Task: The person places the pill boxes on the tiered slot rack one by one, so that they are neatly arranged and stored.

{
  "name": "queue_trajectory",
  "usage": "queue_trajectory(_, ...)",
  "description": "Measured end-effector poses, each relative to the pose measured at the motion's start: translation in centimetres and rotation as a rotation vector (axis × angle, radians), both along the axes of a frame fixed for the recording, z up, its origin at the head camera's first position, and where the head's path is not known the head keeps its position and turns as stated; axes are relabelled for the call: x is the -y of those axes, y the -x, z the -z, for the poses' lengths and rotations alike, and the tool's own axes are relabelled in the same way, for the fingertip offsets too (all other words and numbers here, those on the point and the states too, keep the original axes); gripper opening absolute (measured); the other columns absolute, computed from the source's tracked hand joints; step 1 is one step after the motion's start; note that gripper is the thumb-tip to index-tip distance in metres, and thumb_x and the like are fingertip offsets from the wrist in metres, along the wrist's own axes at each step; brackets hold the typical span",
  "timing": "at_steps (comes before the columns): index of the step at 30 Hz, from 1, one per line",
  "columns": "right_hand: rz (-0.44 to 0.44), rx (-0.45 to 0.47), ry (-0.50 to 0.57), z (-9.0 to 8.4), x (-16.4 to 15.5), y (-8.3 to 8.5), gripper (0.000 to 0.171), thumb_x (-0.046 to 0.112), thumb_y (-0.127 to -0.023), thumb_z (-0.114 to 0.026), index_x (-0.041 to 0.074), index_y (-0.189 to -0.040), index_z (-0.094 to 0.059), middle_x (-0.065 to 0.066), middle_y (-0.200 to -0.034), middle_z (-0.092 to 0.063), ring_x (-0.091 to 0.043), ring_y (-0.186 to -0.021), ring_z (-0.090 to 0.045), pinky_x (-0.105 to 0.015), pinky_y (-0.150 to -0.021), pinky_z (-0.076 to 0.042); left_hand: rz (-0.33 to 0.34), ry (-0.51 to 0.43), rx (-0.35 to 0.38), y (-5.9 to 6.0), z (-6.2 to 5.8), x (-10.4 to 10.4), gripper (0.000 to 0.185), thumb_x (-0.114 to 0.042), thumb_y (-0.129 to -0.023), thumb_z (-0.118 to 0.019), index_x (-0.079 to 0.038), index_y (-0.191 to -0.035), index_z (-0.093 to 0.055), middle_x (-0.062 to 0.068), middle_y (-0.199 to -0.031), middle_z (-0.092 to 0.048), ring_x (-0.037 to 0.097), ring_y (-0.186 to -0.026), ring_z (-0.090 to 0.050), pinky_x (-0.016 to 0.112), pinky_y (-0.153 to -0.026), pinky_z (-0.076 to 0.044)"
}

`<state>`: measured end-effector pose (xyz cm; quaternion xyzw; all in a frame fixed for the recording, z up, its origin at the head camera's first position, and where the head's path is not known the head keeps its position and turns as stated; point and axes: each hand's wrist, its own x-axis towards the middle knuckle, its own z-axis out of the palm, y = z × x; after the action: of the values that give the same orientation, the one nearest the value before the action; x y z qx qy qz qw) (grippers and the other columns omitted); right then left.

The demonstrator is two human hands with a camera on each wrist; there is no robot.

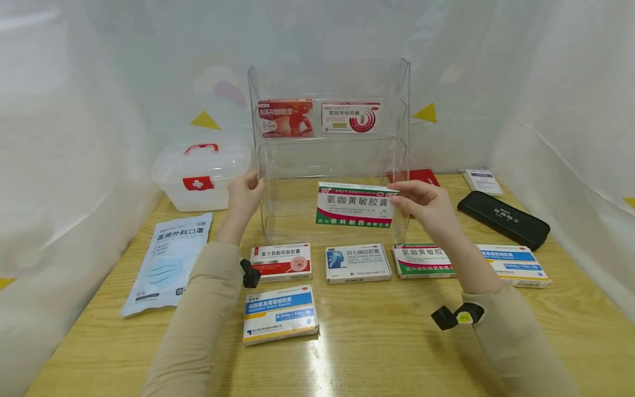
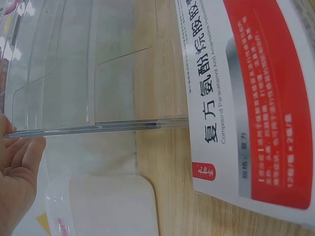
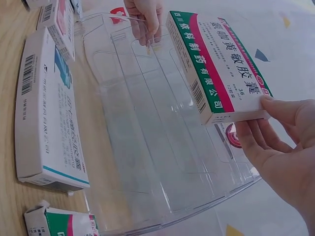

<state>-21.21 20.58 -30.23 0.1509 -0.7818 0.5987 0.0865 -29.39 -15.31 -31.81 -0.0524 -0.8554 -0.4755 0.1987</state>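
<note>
My right hand [image 1: 424, 205] pinches one end of a white medicine box [image 1: 354, 205] with green and red bands. That box is held up in front of the clear display rack [image 1: 332, 140], printed face outward, over its lower part. In the right wrist view, the thumb lies on the front of the box [image 3: 229, 64] and the fingers go behind it. My left hand [image 1: 246, 194] grips the rack's left side edge, with thumb and fingertips on the clear plastic. A red box [image 1: 285, 118] and a white box with pink rings [image 1: 350, 118] stand side by side on an upper tier.
Medicine boxes line the table before the rack: red-and-white [image 1: 280, 261], white-and-blue [image 1: 358, 263], green-and-red [image 1: 421, 260] and blue-and-yellow [image 1: 513, 266]. Another blue-and-yellow box [image 1: 280, 314] lies nearer. A mask packet [image 1: 171, 259] and first-aid case [image 1: 198, 165] are left; a black case [image 1: 503, 219] is right.
</note>
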Motion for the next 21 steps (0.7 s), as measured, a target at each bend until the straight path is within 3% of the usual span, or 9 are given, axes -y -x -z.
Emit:
queue_trajectory(3, 0.003, -0.014, 0.027, -0.3, 0.3, 0.9, 0.028, 0.024, -0.087, -0.066, 0.014, -0.113, -0.067, 0.013, -0.098, -0.066, -0.007, -0.072, -0.052, -0.018, -0.057, -0.047, -0.006, 0.002, -0.007, 0.0, 0.0, 0.0, 0.037, -0.008, -0.089, -0.051, 0.001, -0.123, -0.059, 0.021, -0.115, -0.064, 0.025, -0.102, -0.062, 0.040, -0.088, -0.053)
queue_trajectory(13, -0.020, -0.114, 0.100, -2.4, 1.8, 4.5, 0.024, 0.016, -0.085, -0.068, 0.012, -0.108, -0.070, 0.012, -0.093, -0.068, -0.005, -0.081, -0.058, -0.015, -0.066, -0.049, -0.033, 0.030, -0.042, 0.0, 0.0, 0.0, 0.036, -0.006, -0.086, -0.052, 0.002, -0.119, -0.062, 0.021, -0.109, -0.066, 0.026, -0.096, -0.063, 0.041, -0.086, -0.053)
queue_trajectory(21, 0.005, -0.090, 0.087, -4.0, 3.3, 6.3, 0.027, 0.020, -0.085, -0.068, 0.013, -0.111, -0.069, 0.012, -0.099, -0.066, -0.006, -0.093, -0.059, -0.016, -0.080, -0.049, -0.033, 0.039, -0.056, 0.1, 0.0, 0.0, 0.034, -0.006, -0.086, -0.052, 0.002, -0.118, -0.063, 0.021, -0.109, -0.067, 0.027, -0.095, -0.064, 0.041, -0.085, -0.053)
